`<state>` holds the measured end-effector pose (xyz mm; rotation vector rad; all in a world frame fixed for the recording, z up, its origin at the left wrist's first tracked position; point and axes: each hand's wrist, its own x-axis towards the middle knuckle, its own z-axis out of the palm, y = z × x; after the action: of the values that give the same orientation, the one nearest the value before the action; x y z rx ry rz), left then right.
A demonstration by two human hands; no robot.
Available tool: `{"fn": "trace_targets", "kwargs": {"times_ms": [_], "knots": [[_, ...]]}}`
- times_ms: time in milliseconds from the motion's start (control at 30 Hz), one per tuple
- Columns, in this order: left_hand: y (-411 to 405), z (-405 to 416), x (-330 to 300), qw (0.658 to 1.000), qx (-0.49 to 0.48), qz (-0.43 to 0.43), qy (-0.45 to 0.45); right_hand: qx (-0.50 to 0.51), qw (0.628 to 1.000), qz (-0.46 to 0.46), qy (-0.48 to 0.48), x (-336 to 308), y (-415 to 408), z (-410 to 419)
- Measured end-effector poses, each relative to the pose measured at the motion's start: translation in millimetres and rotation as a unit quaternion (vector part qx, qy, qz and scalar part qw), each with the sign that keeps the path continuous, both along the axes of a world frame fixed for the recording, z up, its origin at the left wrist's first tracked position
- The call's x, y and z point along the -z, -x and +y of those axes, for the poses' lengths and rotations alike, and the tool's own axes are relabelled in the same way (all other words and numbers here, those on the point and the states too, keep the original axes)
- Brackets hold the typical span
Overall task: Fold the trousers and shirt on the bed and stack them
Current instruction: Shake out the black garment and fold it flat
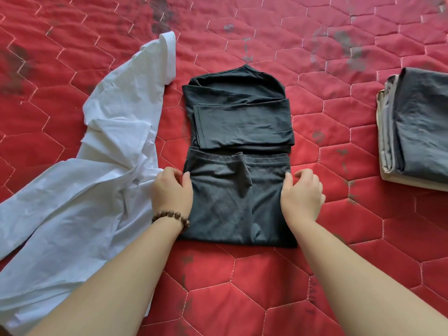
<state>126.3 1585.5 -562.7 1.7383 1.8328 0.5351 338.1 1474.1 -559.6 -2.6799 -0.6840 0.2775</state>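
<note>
The dark trousers lie partly folded in the middle of the red bed, the waistband part doubled over the near half. My left hand, with a bead bracelet at the wrist, pinches the left edge of that near fold. My right hand pinches its right edge. A white shirt lies spread and crumpled to the left, its hem touching my left hand.
A stack of folded grey and beige cloth sits at the right edge of the bed. The quilted red cover stretches around all the clothes.
</note>
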Motion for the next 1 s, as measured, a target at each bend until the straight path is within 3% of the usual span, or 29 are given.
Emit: {"fn": "trace_targets", "kwargs": {"times_ms": [200, 300, 400, 467, 533, 600, 667, 733, 867, 1000], "knots": [[-15, 22, 4, 1.000, 0.005, 0.008, 0.008, -0.052, 0.998, 0.018, -0.015, 3, -12, 24], [-13, 32, 5, 0.998, -0.056, 0.001, 0.027, -0.009, 0.999, 0.023, -0.045, 2, -24, 25], [-13, 29, 5, 0.998, -0.053, -0.004, 0.026, 0.007, 0.998, 0.054, -0.042, 3, -25, 22], [-15, 24, 0, 0.999, -0.046, -0.006, -0.006, 0.008, 0.999, 0.026, -0.034, 1, -21, 20], [-19, 15, -6, 0.994, 0.015, 0.008, -0.107, -0.016, 0.996, -0.065, -0.062, -4, -12, 18], [-30, -3, -9, 0.965, 0.179, 0.011, -0.192, -0.154, 0.973, -0.137, -0.109, -5, 9, 18], [-43, -23, -1, 0.919, 0.342, 0.024, -0.196, -0.329, 0.928, -0.127, -0.119, 5, 34, 16], [-48, -32, 11, 0.887, 0.428, 0.071, -0.160, -0.421, 0.901, -0.086, -0.059, 17, 46, 13], [-29, -18, 22, 0.868, 0.423, 0.233, -0.115, -0.384, 0.915, -0.090, 0.088, 30, 19, 2], [-6, -11, 16, 0.861, 0.429, 0.265, -0.069, -0.380, 0.912, -0.091, 0.124, 20, -2, -15]]}}
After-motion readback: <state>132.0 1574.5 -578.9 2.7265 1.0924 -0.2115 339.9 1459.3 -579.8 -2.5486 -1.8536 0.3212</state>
